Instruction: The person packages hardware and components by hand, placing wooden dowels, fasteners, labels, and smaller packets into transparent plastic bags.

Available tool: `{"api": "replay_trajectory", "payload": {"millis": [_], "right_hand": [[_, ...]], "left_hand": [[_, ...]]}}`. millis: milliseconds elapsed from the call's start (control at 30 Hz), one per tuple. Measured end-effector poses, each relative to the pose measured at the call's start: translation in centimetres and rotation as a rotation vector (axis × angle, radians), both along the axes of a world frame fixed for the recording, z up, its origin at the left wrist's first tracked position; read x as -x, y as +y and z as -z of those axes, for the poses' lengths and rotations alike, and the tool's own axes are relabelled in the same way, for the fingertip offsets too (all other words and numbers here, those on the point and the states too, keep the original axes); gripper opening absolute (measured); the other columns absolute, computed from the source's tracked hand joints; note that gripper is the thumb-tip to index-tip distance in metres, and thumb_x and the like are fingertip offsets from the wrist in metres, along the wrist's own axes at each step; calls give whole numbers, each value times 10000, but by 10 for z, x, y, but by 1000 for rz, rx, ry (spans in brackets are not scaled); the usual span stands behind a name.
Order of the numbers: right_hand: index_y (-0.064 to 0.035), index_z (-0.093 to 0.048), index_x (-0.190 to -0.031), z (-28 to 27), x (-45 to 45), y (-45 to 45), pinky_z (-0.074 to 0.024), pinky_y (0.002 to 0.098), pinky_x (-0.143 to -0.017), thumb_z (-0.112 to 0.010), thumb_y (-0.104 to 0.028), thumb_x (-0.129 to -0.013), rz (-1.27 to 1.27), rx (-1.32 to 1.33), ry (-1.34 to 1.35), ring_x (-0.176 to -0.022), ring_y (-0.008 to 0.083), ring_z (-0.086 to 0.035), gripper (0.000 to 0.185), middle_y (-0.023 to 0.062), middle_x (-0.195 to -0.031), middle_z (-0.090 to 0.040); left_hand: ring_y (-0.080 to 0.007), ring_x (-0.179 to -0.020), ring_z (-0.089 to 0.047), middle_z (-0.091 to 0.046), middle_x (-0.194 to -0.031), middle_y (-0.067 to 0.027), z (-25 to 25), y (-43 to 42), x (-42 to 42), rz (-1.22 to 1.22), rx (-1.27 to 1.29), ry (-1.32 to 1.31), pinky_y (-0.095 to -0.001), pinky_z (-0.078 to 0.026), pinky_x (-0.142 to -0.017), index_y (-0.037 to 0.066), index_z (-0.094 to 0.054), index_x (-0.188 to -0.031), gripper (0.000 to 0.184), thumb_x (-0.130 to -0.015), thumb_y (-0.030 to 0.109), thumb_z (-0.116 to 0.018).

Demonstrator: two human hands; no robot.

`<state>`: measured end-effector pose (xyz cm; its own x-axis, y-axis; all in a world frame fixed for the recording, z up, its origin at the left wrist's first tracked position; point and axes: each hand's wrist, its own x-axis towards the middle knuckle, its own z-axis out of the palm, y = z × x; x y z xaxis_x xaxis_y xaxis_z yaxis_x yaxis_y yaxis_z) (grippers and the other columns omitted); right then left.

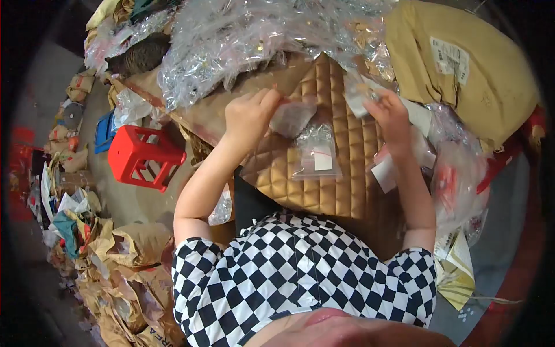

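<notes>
My left hand (252, 115) is closed on the edge of a small clear plastic bag (293, 118), over the left part of the brown quilted cover (341, 191). Further right, my right hand (390, 115) is raised with its fingers pinched together beside a white paper (357, 95); it is blurred, and what it grips is too small to make out. Between my hands a clear zip bag (316, 151) with a white label lies flat on the cover. Another bag with a white card (384, 175) lies under my right forearm.
Clear plastic bags (248, 43) are heaped at the back. A large brown sack (462, 69) stands back right. On the left are a red stool (144, 156), a blue crate (104, 132), a tabby cat (141, 55) and brown paper bags (139, 243).
</notes>
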<state>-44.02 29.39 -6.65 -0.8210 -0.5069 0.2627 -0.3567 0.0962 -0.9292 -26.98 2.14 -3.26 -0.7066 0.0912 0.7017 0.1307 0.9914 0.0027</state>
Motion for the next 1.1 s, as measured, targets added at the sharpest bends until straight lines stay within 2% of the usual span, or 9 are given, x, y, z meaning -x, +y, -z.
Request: {"api": "replay_trajectory", "payload": {"millis": [200,267,533,600,733,933,967,1033,1100], "right_hand": [[-31,-577,-1112,-52,-45,-75,-470,203,-772,-655,24,-879,-253,279,-130,-858,68,-583,252,-10,-949,-621],[-25,-580,-1111,-48,-51,-86,-469,194,-758,-656,29,-875,-286,249,-91,-856,50,-579,254,-11,-944,-624],[-48,-598,-1066,-48,-91,-106,-421,170,-617,-713,-15,-842,-309,280,-99,-763,6,-530,253,-29,-887,-605],[-63,-621,-1005,-45,-95,-102,-425,199,-606,-756,-32,-776,-236,-37,241,-721,31,-532,268,-15,-843,-595],[-112,-655,-875,-44,-92,-97,-491,356,-628,-735,-123,-704,-327,-341,793,-712,226,-613,189,64,-793,-628],[-116,-659,-857,-45,-95,-126,-502,401,-686,-691,-195,-776,-502,-978,1012,-834,267,-620,117,67,-850,-648],[-116,-659,-857,-47,-90,-122,-502,401,-686,-691,-195,-776,-501,-976,1009,-834,267,-620,117,67,-850,-648],[-96,-664,-840,-59,-75,-109,-481,376,-705,-695,-254,-798,-519,-253,918,-891,265,-587,166,71,-886,-620],[-90,-671,-838,-74,-76,-102,-472,364,-716,-693,-258,-809,-496,-299,957,-894,266,-572,172,71,-891,-602]], "left_hand": [[-217,-909,-628,-646,-919,-12,-16,9,-47,-40,183,-22,-397,-476,-757,148,-636,-883,146,-772,195,-718],[-237,-1113,-570,-639,-1037,-2,-10,5,-61,-102,-11,-451,-466,-415,-922,152,-634,-896,140,-779,184,-704],[-320,-1183,-536,-601,-1202,-101,-7,7,-61,256,-272,-443,-422,-429,-979,99,-646,-936,136,-810,60,-681],[-340,-1174,-534,-573,-1253,-127,-7,8,-64,231,-584,-535,-407,-456,-945,85,-674,-970,205,-782,3,-682],[-352,-1159,-536,-563,-1262,-149,-19,8,-64,268,-527,-438,-395,-481,-909,81,-694,-992,265,-751,-29,-684],[-341,-1147,-551,-580,-1241,-133,-20,19,-58,289,-266,-371,-422,-494,-920,89,-687,-956,230,-744,1,-678],[-337,-1140,-563,-606,-1194,-118,-22,14,-58,260,-235,-314,-425,-497,-917,88,-681,-946,206,-751,20,-673],[-291,-1123,-599,-668,-1014,-56,-22,-3,-61,166,-162,-234,-444,-475,-974,96,-659,-895,127,-769,81,-670],[-268,-1124,-602,-669,-979,-40,-27,-15,-63,124,-55,-240,-460,-446,-1014,106,-652,-877,108,-771,94,-670]]}}
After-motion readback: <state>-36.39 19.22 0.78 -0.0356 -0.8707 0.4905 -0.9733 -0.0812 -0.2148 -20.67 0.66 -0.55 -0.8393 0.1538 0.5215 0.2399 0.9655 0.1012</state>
